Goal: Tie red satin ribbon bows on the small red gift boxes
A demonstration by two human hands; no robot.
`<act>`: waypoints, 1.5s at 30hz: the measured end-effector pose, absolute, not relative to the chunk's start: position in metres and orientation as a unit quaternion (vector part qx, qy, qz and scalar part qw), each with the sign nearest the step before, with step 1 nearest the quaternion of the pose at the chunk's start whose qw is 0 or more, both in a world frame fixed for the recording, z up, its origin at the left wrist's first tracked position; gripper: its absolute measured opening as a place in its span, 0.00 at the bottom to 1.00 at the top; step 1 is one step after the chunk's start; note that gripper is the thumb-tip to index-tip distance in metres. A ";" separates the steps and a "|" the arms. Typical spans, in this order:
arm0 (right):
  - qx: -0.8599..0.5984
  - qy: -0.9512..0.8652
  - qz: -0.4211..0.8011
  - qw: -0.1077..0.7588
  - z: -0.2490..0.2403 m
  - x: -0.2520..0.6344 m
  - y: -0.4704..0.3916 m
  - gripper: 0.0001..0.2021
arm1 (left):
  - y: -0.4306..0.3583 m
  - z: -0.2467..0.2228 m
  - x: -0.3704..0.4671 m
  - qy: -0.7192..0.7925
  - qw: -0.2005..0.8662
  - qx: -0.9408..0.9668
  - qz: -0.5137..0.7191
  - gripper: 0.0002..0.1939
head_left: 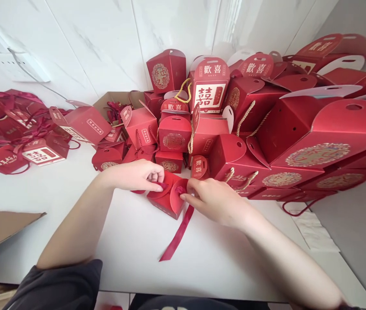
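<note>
A small red box (167, 204) with rounded top flaps sits on the white table, between my two hands. A dark red ribbon (179, 237) passes at its flaps, and one flat end trails over the table toward me. My left hand (144, 174) is at the left flap, fingers curled and thumb pressed on a bit of ribbon. At the right flap, my right hand (202, 196) pinches the ribbon between thumb and fingers. The curled fingers of both hands hide part of the ribbon.
Stacked red gift boxes (173, 133) stand behind my hands and fill the right back. Ribboned boxes (42, 148) lie at the far left. An open cardboard box (101, 102) is by the wall, and a cardboard piece (1, 228) is at left front.
</note>
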State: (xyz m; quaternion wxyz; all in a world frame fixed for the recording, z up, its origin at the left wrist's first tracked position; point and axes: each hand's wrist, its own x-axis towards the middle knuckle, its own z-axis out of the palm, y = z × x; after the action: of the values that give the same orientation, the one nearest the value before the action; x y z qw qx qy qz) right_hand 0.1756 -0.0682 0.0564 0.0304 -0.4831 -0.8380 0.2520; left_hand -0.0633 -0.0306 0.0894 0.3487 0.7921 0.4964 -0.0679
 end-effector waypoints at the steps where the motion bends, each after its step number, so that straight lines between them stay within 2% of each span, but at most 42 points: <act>1: -0.479 -0.838 0.260 0.041 0.055 0.176 -0.067 0.12 | -0.030 0.088 -0.063 0.494 0.367 0.784 -0.081 0.12; 7: -0.389 -0.858 0.326 0.072 0.049 0.179 -0.061 0.09 | -0.026 0.084 -0.064 0.463 0.448 0.753 -0.135 0.11; 13: -0.375 -0.866 0.324 0.065 0.049 0.180 -0.061 0.04 | -0.020 0.087 -0.089 0.409 0.478 0.766 -0.131 0.12; 18: -0.398 -0.801 0.445 0.030 0.044 0.181 -0.058 0.05 | -0.010 0.079 -0.100 0.367 0.514 0.768 -0.106 0.15; 22: -0.373 -0.764 0.519 0.092 0.048 0.183 -0.054 0.06 | -0.003 0.067 -0.091 0.325 0.543 0.770 -0.084 0.17; 26: -0.368 -0.785 0.476 0.150 0.061 0.192 -0.056 0.07 | -0.004 0.061 -0.081 0.314 0.581 0.749 -0.056 0.19; 29: -0.379 -0.808 0.430 0.138 0.073 0.202 -0.060 0.06 | -0.007 0.069 -0.082 0.325 0.593 0.735 -0.039 0.18; 33: -0.407 -0.842 0.333 0.118 0.078 0.206 -0.064 0.05 | -0.012 0.085 -0.090 0.363 0.546 0.753 -0.052 0.11; 35: -0.399 -0.857 0.308 0.103 0.074 0.202 -0.066 0.05 | -0.015 0.089 -0.090 0.378 0.528 0.757 -0.071 0.11; 40: -0.404 -0.872 0.269 0.052 0.058 0.186 -0.067 0.06 | -0.019 0.085 -0.077 0.392 0.526 0.746 -0.114 0.22; 45: -0.409 -0.876 0.255 0.024 0.055 0.182 -0.066 0.07 | -0.026 0.084 -0.064 0.425 0.433 0.785 -0.128 0.20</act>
State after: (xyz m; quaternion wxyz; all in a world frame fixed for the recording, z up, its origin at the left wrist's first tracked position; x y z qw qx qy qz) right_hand 0.1819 -0.0661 0.0550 0.0242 -0.4091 -0.8758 0.2550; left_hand -0.0643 -0.0258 0.0837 0.4327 0.7845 0.4255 -0.1278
